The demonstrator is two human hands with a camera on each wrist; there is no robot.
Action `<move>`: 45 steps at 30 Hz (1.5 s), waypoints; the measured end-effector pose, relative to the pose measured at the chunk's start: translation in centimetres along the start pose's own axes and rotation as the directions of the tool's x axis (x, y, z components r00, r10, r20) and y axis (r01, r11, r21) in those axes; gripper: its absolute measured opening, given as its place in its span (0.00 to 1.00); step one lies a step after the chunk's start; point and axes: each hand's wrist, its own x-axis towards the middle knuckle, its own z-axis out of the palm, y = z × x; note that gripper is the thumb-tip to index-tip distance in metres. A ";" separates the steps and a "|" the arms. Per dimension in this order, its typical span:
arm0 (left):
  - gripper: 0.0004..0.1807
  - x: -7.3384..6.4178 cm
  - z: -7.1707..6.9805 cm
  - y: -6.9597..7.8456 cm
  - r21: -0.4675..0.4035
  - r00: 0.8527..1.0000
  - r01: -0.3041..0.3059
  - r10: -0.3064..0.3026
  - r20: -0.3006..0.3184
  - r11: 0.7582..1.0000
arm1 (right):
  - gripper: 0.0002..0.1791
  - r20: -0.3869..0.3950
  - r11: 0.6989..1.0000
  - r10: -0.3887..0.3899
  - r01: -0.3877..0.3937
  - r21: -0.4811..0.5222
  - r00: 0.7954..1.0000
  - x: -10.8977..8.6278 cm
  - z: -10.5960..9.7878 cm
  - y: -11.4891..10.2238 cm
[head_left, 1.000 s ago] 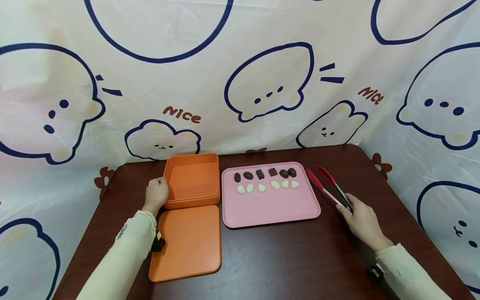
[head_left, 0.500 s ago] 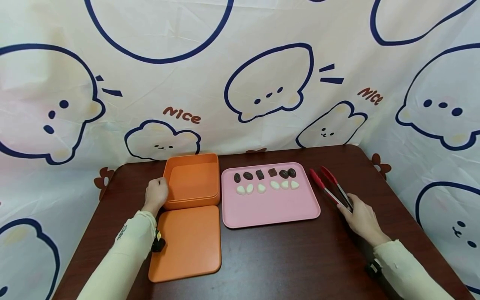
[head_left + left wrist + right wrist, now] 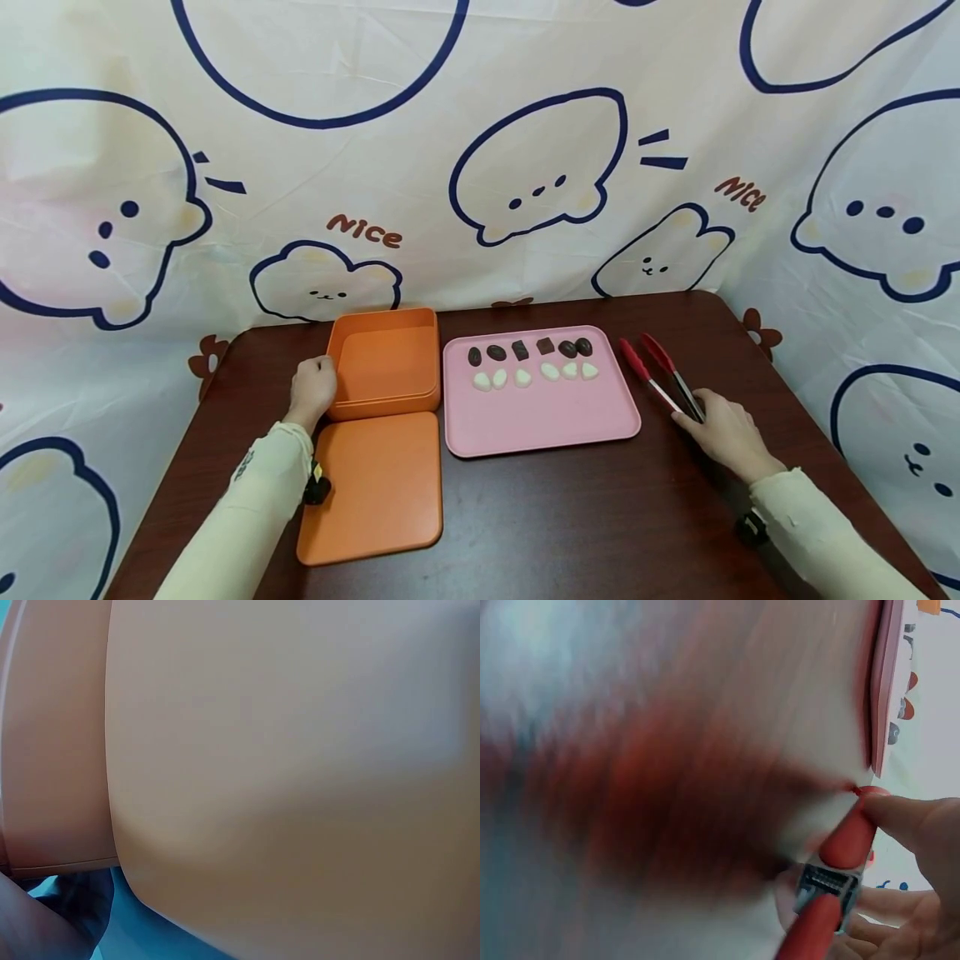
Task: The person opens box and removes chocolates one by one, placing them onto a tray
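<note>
My left hand point(image 3: 313, 388) is at the left side of an orange box point(image 3: 384, 358), its fingers curled at the wall; the fingertips are partly hidden. The box has no cover on it, and its orange lid point(image 3: 382, 492) lies flat just in front. On the right, my right hand point(image 3: 726, 433) grips metal tongs point(image 3: 663, 387) with red tips, which are spread apart with nothing between them and point away toward the back. To the left of the tongs lies a pink tray point(image 3: 540, 425) bearing a row of dark chocolates point(image 3: 520, 349) and a row of white pieces point(image 3: 522, 377).
Everything stands on a dark brown wooden table point(image 3: 540, 533). A cream cloth with cartoon drawings point(image 3: 420, 167) hangs behind the table and along both sides. The tray sits close beside the box, near the back edge.
The tips of the tongs have shifted slightly to the right, away from the tray's edge. My left hand, the box, the lid and the tray have stayed in place.
</note>
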 end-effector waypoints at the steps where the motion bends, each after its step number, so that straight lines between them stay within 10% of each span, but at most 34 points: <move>1: 0.23 0.0 0.0 0.0 0.000 1.000 -0.002 0.002 0.001 1.000 | 0.34 0.000 1.000 -0.001 0.001 -0.011 1.000 0.0 -0.1 -0.1; 16: 0.23 -0.3 -0.2 0.3 -0.054 1.000 0.016 -0.015 0.017 0.998 | 0.34 0.063 0.994 0.036 -0.030 -0.101 0.997 0.2 -0.4 -0.6; 29: 0.31 -1.3 -0.9 1.7 -0.117 0.984 0.113 -0.095 0.152 0.987 | 0.34 0.057 0.991 0.054 -0.047 -0.124 0.997 0.9 -1.2 -1.2; 45: 0.30 -1.5 -1.9 2.8 -0.165 0.992 0.116 -0.105 0.070 0.979 | 0.30 -0.133 0.990 -0.121 0.110 -0.091 0.984 1.9 -1.2 -2.8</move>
